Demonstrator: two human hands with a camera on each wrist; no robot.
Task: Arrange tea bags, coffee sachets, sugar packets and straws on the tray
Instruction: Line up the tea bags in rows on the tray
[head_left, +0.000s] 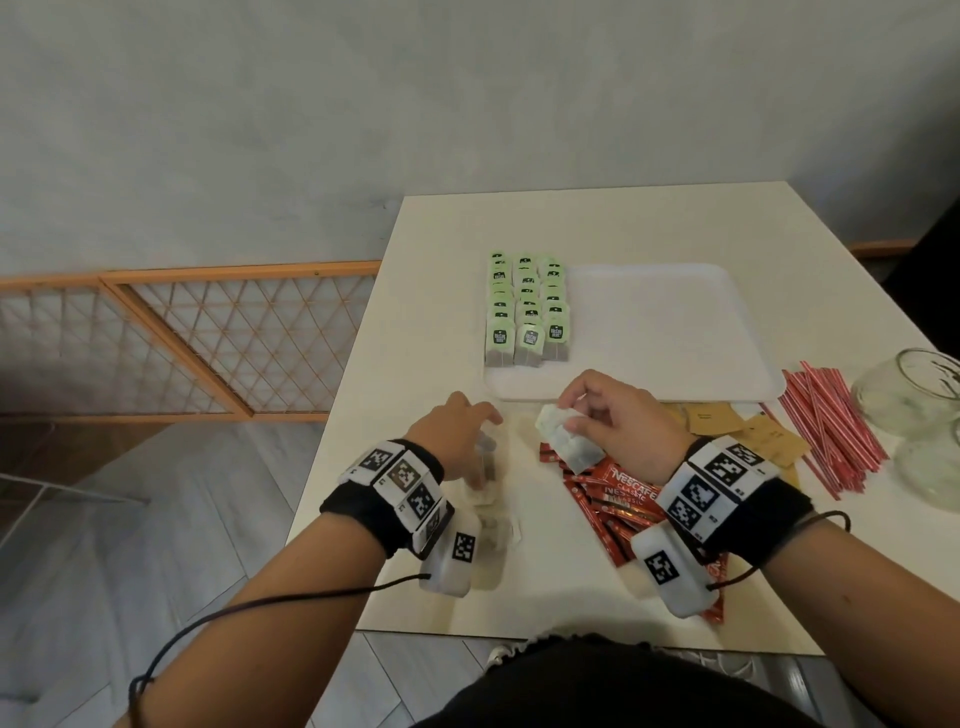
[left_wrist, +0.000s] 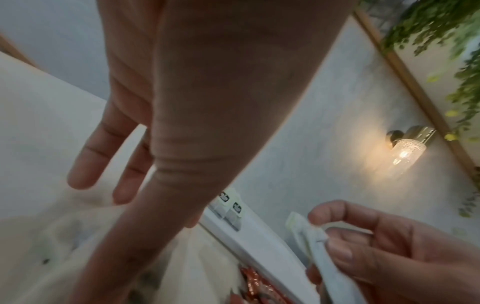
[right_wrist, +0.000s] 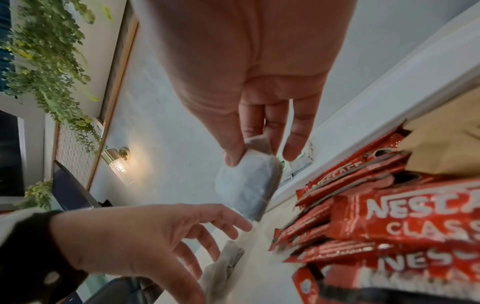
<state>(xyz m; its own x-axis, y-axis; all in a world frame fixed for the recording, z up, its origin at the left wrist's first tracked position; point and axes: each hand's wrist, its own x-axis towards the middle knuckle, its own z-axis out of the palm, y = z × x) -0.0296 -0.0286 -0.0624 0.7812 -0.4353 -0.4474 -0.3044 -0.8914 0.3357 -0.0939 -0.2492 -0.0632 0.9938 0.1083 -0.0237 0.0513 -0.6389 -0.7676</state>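
White tray (head_left: 675, 332) sits mid-table on the cream table (head_left: 597, 223). Its left part carries three columns of green-tagged tea bags (head_left: 527, 312), overlapping front to back; the remainder of the tray is bare. Right hand (head_left: 618, 421) pinches a small bunch of loose tea bags (head_left: 569, 441) between thumb and fingers, held above the table just in front of the tray's near edge; the right wrist view shows the thumb pressed on the paper pouch (right_wrist: 249, 185). Left hand (head_left: 457, 441), fingers spread and relaxed, hovers over more loose tea bags (head_left: 485, 499) lying on the table; whether the fingertips touch them I cannot tell. Red Nescafe coffee sachets (head_left: 623, 499) are piled beneath the right wrist. Brown sugar packets (head_left: 737, 426) lie right of them, near the tray's front edge. Red striped straws (head_left: 831, 431) lie further right, beside glass jars (head_left: 914, 395).
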